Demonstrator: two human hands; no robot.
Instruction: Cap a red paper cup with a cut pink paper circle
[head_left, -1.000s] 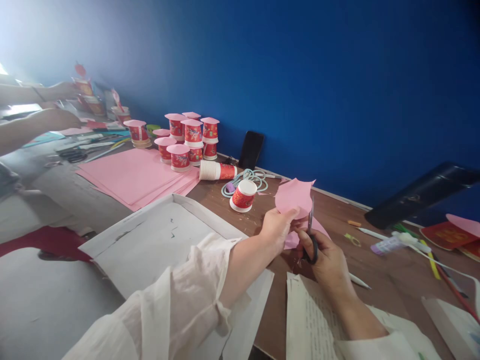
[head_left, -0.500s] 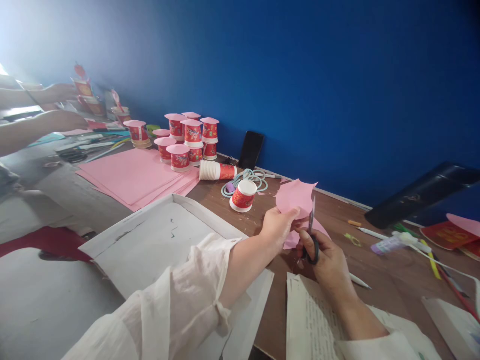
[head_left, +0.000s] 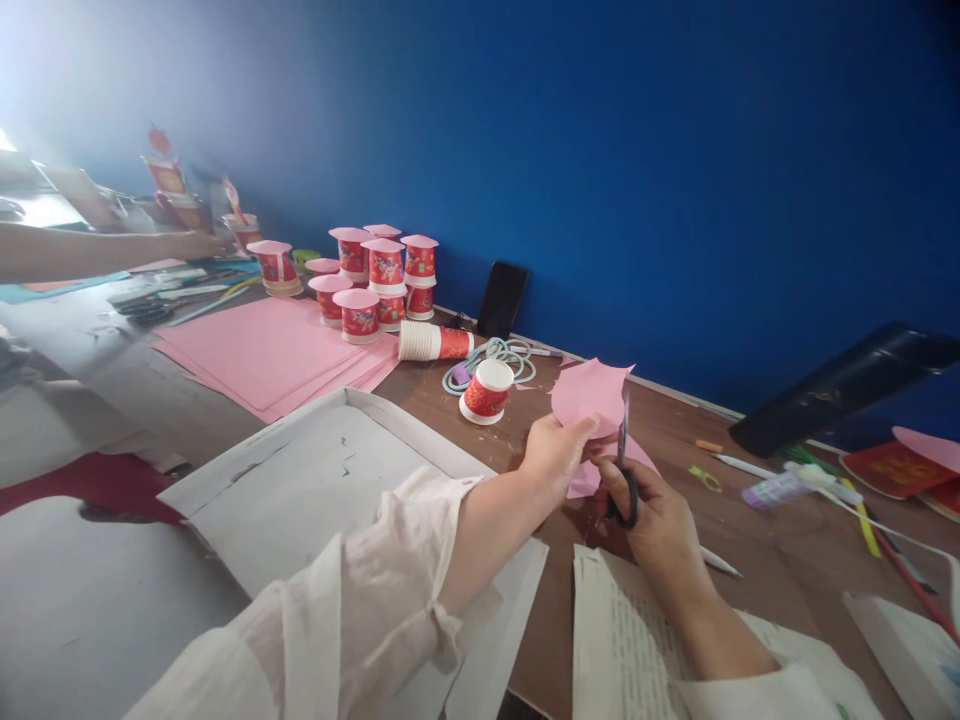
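co-worker's hand (head_left: 196, 243) was shifted; pink paper (head_left: 589, 390) is pinched by left hand (head_left: 553, 455), scissors (head_left: 623, 435) gripped by right hand (head_left: 664, 520) (cut seemingly little advanced).

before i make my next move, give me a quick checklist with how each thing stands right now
1. Pink paper gripped by the left hand: ok, thumb on its face.
2. Scissors in the right hand: ok, blades pointing up by the paper's right edge.
3. All left fingers clear of the blades: cannot tell, some are hidden.
4. Single cup clear of both hands: ok, standing apart from them.
5. Cup stack upright: not ok, lying on its side.
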